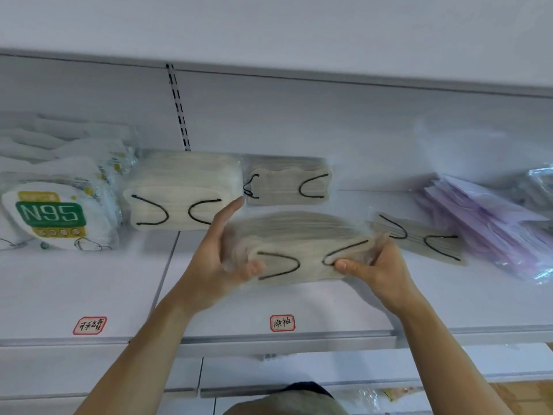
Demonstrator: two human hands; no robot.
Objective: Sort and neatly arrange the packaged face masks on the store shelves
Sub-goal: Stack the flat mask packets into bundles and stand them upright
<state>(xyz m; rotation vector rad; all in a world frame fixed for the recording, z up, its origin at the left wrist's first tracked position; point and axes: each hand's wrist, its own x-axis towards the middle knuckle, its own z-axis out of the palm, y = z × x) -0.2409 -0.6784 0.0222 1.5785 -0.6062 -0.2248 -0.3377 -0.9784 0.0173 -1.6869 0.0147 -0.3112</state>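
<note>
held pack: clear plastic pack of beige folded masks w/ black ear loops, held just above the white shelf board, mid-depth, above the front-edge red-framed handwritten label.
why held so: looks like it's gripped at both ends to keep it level & square before setting down; likely goes w/ matching beige packs.
left hand: left hand at pack's left end, thumb over front face, fingers spread wide behind/under the wrapper; index points up toward back row. Supporting grip, fairly open.
right hand: right hand pinches right end, thumb on front, fingers curled round the plastic edge. Closed grip.
back row: cream mask pack, black loops near back wall; grey-beige mask pack just beside it on the right.
right of held pack: flat grey-beige pack lying skewed, not yet aligned, prob. next to straighten.
far right: pale purple mask packs, fanned, untidy.
left end: white N95 mask packs w/ green print, stacked.
left label: second red-framed label at front edge.
</note>
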